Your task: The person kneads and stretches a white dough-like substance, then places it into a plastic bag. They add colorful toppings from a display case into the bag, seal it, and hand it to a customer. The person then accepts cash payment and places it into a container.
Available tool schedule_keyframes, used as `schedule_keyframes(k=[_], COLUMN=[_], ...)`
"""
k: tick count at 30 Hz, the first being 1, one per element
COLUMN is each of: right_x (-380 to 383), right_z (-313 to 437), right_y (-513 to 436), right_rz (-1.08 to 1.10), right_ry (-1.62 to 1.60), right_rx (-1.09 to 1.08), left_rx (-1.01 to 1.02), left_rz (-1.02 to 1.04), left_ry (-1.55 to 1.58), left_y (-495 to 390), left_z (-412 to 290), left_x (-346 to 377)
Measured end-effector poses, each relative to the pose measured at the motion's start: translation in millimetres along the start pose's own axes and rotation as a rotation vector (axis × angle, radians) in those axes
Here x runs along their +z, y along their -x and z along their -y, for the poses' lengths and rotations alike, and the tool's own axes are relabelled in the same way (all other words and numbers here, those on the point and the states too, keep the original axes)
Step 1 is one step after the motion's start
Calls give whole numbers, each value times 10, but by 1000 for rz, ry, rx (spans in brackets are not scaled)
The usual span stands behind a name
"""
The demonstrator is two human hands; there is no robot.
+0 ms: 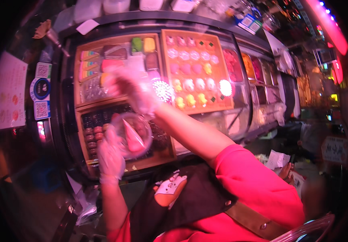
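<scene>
My left hand [112, 154], in a clear thin glove, grips the rim of a round clear plastic bowl [147, 137]. Inside the bowl lies a pink and white wedge [134, 140], like a slice of cake. My right hand [134, 90], also gloved and blurred, is above a wooden tray [118, 38] of cake pieces, near a red piece [112, 65]. Whether its fingers hold anything cannot be told. That tray also has rainbow-layered wedges [88, 69], a brown layered slice [115, 52] and green [136, 44] and yellow [149, 44] pieces.
A second wooden tray [193, 32] holds rows of small figure-shaped sweets. Below the bowl is a tray [158, 161] of dark and red round sweets. Metal food bins [249, 68] stand at the right. White containers [116, 6] line the back ledge. Another person's hand [286, 171] shows at lower right.
</scene>
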State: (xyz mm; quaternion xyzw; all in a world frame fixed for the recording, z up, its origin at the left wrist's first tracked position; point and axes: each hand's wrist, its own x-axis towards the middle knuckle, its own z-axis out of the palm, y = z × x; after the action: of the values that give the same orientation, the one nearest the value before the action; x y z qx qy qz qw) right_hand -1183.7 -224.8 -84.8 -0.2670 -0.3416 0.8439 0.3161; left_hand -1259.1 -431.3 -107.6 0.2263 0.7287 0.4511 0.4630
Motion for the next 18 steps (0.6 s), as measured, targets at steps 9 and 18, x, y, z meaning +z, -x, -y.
schedule_keyframes(k=[9,18], right_x=[-884,-735], right_z=[-16,-215], right_y=[1934,2269], right_rz=[-322,-217], right_ry=[252,786], right_rx=[117,486], left_rx=[530,483], left_rz=[-287,-488], left_ry=[-765,-135], left_y=[-1249,-733], left_z=[-506,-331], left_x=[167,329])
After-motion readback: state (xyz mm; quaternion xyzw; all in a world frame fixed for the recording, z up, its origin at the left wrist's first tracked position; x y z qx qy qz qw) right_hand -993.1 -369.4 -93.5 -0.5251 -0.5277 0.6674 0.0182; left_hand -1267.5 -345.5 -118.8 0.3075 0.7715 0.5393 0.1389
